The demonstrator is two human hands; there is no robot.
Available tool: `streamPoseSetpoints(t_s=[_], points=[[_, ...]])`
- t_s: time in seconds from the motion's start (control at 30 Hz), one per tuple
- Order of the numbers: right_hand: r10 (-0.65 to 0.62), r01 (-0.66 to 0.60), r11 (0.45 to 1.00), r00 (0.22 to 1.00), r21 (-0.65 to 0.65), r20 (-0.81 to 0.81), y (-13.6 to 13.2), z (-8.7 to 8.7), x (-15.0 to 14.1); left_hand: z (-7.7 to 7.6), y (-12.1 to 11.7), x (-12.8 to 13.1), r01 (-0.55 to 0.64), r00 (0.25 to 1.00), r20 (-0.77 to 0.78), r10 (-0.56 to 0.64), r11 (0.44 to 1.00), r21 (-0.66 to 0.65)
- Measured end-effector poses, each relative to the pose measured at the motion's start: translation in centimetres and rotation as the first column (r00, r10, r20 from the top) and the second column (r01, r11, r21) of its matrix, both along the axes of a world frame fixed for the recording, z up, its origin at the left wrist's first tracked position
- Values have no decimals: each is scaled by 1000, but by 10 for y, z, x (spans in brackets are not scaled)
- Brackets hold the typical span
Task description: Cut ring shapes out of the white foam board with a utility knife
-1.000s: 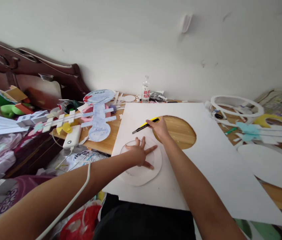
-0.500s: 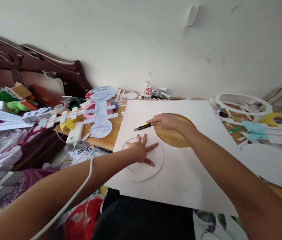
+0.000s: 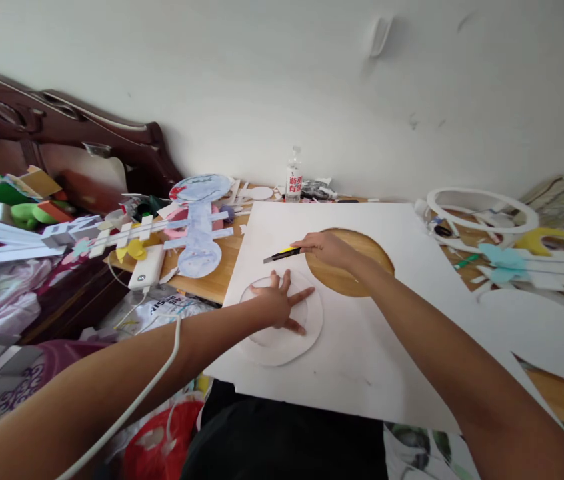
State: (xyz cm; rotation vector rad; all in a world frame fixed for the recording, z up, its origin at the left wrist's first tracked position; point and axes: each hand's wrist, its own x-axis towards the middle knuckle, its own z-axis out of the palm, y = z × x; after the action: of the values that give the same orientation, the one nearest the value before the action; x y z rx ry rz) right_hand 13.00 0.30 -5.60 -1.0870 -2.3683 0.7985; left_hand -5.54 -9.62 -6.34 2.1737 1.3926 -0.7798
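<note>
My left hand (image 3: 282, 303) lies with fingers spread on a round white disc (image 3: 282, 353), pressing it flat. A smaller circle is marked or cut inside the disc's outline; which of the two I cannot tell. The disc rests on a large white board (image 3: 342, 360). In my right hand (image 3: 327, 247) is a black and yellow utility knife (image 3: 283, 254), its blade pointing left above the disc's far edge. Beside that hand, a big round hole (image 3: 357, 267) in the board shows the wooden table underneath.
A clear bottle (image 3: 294, 177) stands at the back by the wall. On the left are a painted blue-white cutout (image 3: 201, 227) and a white power bank (image 3: 147, 268) with its cable. White rings (image 3: 482, 207), a teal cutout (image 3: 505, 263) and a white oval (image 3: 542, 333) lie at the right.
The view has shifted slightly. My left hand stays spread on the disc, and the right hand still holds the utility knife in nearly the same place.
</note>
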Motion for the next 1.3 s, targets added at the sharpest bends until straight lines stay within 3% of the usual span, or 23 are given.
streamPoseSetpoints(t_s=[0.67,1.3], points=[[24,-24,1000,996,-5,90,1,-1,9,-2,1,0,-25,999,22,25,1000,5],[48,-68,990,987,126,153,1,-13,37,6,-1,1,-18,1000,13,18,1000,0]])
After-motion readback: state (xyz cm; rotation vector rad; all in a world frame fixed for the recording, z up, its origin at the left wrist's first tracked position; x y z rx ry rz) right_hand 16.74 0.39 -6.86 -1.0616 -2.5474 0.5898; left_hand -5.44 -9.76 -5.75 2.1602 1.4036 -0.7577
